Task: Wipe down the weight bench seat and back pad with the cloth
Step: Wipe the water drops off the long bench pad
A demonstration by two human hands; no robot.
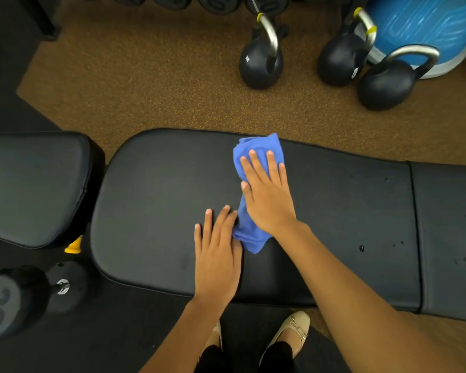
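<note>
Being pressed flat against the long black back pad (320,211) in the head view, the blue cloth (256,154) is being held under the right hand (269,195), whose fingers (253,164) are spread wide rather than curled, so that nothing is being gripped; the cloth is simply being pinned and pushed by the open palm. The cloth is lying bunched lengthways, one end reaching the pad's far edge and the other trailing out beneath the wrist toward the near edge. The left hand (217,254) is being laid open and flat on the bare pad just beside the cloth's near end, its fingertips touching the fabric; it is probably being placed there to steady the body while the wiping stroke is being made. Judged from this, the back pad is being wiped around its middle, and the seat (35,189), lying apart to the left across a gap, is not being touched. Small dark specks are being shown on the pad's right portion, well apart from the cloth, so that stretch is likely waiting to be covered.

No containers are being shown. On the speckled floor (145,76) beyond the table, three kettlebells (261,65) are being kept upright beside a blue ball (425,28), and a dumbbell (24,300) is lying at the near left.
</note>
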